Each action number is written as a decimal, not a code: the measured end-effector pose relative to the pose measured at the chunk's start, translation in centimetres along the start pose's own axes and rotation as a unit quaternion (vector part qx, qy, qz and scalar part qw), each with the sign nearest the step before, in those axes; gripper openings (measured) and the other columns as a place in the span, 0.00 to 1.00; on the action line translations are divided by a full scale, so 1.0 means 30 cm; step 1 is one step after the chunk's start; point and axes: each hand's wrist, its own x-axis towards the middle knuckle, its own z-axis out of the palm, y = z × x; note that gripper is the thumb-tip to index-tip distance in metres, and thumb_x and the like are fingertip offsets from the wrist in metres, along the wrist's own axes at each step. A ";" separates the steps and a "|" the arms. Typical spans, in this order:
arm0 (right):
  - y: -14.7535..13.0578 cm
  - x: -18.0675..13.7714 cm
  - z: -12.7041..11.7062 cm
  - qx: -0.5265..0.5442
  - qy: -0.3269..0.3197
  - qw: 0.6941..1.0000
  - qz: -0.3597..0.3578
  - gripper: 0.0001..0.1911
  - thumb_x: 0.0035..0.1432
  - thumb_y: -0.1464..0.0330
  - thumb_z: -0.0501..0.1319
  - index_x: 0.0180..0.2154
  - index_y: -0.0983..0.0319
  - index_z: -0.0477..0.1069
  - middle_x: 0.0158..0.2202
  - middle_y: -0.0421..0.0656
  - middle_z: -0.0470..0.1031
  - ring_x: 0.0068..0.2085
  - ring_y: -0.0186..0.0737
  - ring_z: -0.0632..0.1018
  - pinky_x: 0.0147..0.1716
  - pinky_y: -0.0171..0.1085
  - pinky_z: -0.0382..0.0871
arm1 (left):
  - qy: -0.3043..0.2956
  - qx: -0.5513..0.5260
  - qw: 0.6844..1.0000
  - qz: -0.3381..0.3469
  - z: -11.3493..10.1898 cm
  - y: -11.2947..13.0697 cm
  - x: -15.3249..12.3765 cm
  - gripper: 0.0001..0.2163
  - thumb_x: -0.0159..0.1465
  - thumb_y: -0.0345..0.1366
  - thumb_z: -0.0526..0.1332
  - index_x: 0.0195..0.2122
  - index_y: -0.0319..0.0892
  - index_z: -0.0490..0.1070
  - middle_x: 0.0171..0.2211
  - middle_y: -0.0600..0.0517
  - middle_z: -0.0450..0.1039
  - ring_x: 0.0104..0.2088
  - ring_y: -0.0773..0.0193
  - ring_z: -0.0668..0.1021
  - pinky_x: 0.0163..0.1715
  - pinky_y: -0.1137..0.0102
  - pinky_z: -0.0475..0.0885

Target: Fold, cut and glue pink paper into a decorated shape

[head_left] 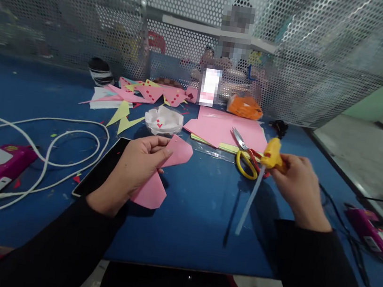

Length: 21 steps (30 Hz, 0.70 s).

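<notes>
Pinching pink paper in left hand, gripping yellow glue gun in right hand. Might snag scissors nearby by swinging protruding glue stick carelessly.

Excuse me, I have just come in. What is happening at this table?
A person's left hand is pinching pink cut paper above the blue table. The right hand grips a yellow glue gun, with a translucent stick pointing down from it. At this moment the gun is apart from the held paper. Scissors lie at the near edge of some pink sheets, and a white bowl with red bits stands just beyond the left hand.
</notes>
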 end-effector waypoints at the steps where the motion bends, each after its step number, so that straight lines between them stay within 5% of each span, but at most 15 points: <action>1: 0.022 0.003 -0.022 -0.013 0.011 1.000 0.020 0.19 0.60 0.60 0.59 0.46 0.66 0.76 0.42 0.58 0.72 0.42 0.50 0.75 0.35 0.46 0.64 | -0.001 0.002 1.000 0.001 0.000 0.004 -0.003 0.14 0.55 0.39 0.69 0.43 0.42 0.81 0.29 0.52 0.79 0.24 0.70 0.72 0.21 0.77 0.69; 6: 0.108 0.014 -0.063 -0.034 0.014 0.997 0.066 0.14 0.61 0.60 0.58 0.32 0.63 0.74 0.31 0.49 0.68 0.30 0.43 0.72 0.28 0.45 0.54 | -0.001 0.004 1.000 -0.001 0.004 0.015 -0.015 0.14 0.56 0.41 0.69 0.42 0.42 0.81 0.34 0.50 0.81 0.27 0.68 0.75 0.22 0.76 0.70; 10: 0.154 0.026 -0.035 -0.028 0.005 0.997 0.073 0.15 0.59 0.63 0.60 0.21 0.57 0.62 0.22 0.40 0.59 0.24 0.37 0.66 0.27 0.45 0.50 | -0.003 -0.003 1.000 -0.005 0.004 0.008 -0.014 0.13 0.57 0.40 0.68 0.43 0.43 0.81 0.36 0.50 0.81 0.27 0.69 0.75 0.22 0.76 0.70; 16: 0.200 0.043 0.003 -0.016 0.041 0.996 0.074 0.21 0.55 0.59 0.64 0.20 0.54 0.54 0.21 0.35 0.51 0.22 0.35 0.57 0.27 0.45 0.46 | -0.020 -0.018 1.000 -0.011 0.006 -0.007 -0.008 0.11 0.57 0.37 0.67 0.42 0.43 0.81 0.33 0.50 0.81 0.26 0.69 0.75 0.21 0.77 0.69; 21: 0.211 0.028 0.003 0.004 0.091 0.995 0.039 0.18 0.55 0.61 0.64 0.21 0.53 0.56 0.20 0.37 0.52 0.24 0.44 0.67 0.27 0.45 0.52 | -0.019 -0.014 1.000 -0.001 0.008 -0.008 -0.008 0.12 0.57 0.37 0.67 0.42 0.42 0.80 0.33 0.51 0.80 0.28 0.69 0.75 0.21 0.77 0.70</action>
